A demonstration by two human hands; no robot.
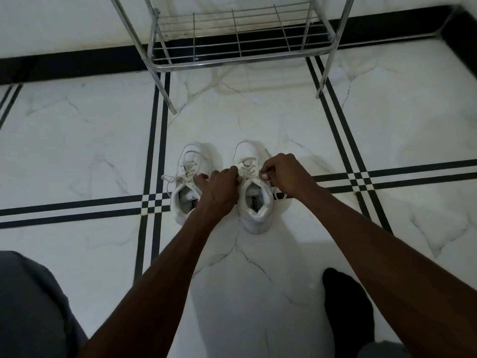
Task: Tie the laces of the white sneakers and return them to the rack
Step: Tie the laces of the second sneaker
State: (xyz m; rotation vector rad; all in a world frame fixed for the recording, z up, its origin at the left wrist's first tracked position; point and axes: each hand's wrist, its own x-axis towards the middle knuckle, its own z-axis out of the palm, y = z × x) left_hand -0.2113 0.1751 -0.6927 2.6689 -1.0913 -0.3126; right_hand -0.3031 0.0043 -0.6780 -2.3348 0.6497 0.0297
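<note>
Right, the two white sneakers sit side by side on the marble floor (258, 293), toes toward the wire shoe rack (232, 37) standing well apart ahead. The right sneaker (254, 192) is the one in hand; the left sneaker (187, 184) has its laces (178, 178) lying loose and sprawled, untied. To tie well here, I'd say pull both ends evenly snug across the tongue before crossing, so the knot seats low and doesn't slacken. The left hand (219, 187) is curled at the near-left eyelets, fingers pinched closed, apparently on a lace end, though the white lace against white shoe is hard to pick out. The right hand (281, 174) is closed too, thumb and forefinger nipping something at the right eyelets.
</note>
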